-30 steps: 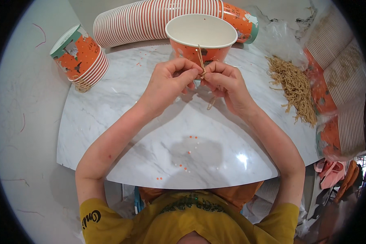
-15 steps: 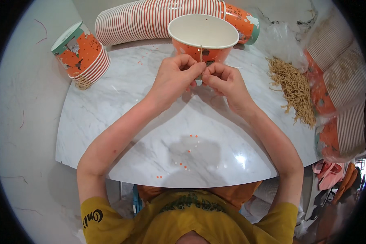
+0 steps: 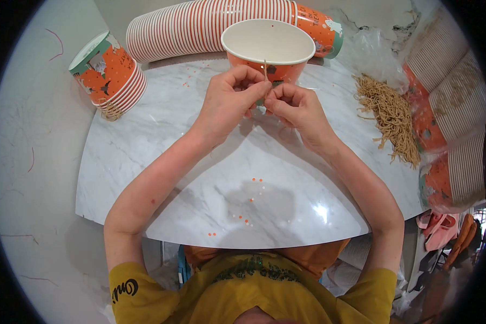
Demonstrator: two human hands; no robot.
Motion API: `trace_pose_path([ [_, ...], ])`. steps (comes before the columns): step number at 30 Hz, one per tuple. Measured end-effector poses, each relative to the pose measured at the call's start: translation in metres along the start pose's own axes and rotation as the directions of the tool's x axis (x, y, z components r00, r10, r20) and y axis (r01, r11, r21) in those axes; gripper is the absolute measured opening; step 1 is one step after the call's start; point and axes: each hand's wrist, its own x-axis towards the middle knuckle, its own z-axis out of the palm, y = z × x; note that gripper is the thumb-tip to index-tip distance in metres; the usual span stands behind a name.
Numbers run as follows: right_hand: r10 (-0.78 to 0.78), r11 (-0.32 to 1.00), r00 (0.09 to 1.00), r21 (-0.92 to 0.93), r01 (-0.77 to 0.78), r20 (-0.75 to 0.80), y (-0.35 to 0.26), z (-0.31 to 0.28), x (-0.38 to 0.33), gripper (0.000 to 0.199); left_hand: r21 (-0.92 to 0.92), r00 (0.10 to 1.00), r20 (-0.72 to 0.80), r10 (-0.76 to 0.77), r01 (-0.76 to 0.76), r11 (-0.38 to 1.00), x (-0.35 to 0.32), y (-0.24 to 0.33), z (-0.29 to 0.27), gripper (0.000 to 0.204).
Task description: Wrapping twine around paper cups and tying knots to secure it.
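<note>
An orange paper bucket (image 3: 294, 69) with a white rim and white inside stands upright on the table, just beyond my hands. A thin tan paper cord (image 3: 265, 70) rises against its near side, beside a small punched hole. My left hand (image 3: 229, 100) pinches the cord between thumb and forefinger. Close by its fingertips, my right hand (image 3: 301, 110) is also closed in a pinch on the cord; the fingers partly hide its lower part. Whether the cord passes through the bucket's wall is hidden from me.
Nested buckets (image 3: 210, 29) lie along the back, and an upside-down stack (image 3: 113, 70) stands at left. A bundle of tan cords (image 3: 387, 121) lies at right, by a clear plastic bag (image 3: 373, 54) and wrapped bucket stacks (image 3: 464, 105). Paper dots (image 3: 246, 221) dot the marbled table (image 3: 162, 227).
My hands keep nearly the same pinching pose at the cord, with only a slight shift of the fingers. The whole view has moved a little.
</note>
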Motion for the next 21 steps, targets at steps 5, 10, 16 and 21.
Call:
trace_pose_path([
  [5,0.054,0.998,0.998,0.044,-0.053,-0.016,-0.0002,-0.0010,-0.0004,0.008,-0.080,1.000,0.000,-0.027,0.027,0.996,-0.0030,-0.0008,-0.0012,0.016],
  [10,0.071,0.959,0.997,0.274,-0.068,-0.001,-0.0019,-0.0021,-0.0018,0.011,-0.117,0.998,-0.015,-0.061,0.059,0.991,-0.0043,0.0018,-0.0021,0.016],
  [16,0.150,0.899,0.989,0.416,-0.140,0.008,-0.0025,0.0056,-0.0029,0.018,-0.128,0.998,-0.014,-0.056,0.054,0.990,-0.0036,0.0010,-0.0058,0.016],
  [21,0.173,0.910,0.983,0.374,-0.180,0.053,-0.0017,0.0066,-0.0050,0.018,-0.106,0.997,-0.037,-0.068,0.064,0.992,-0.0050,0.0029,-0.0039,0.013],
])
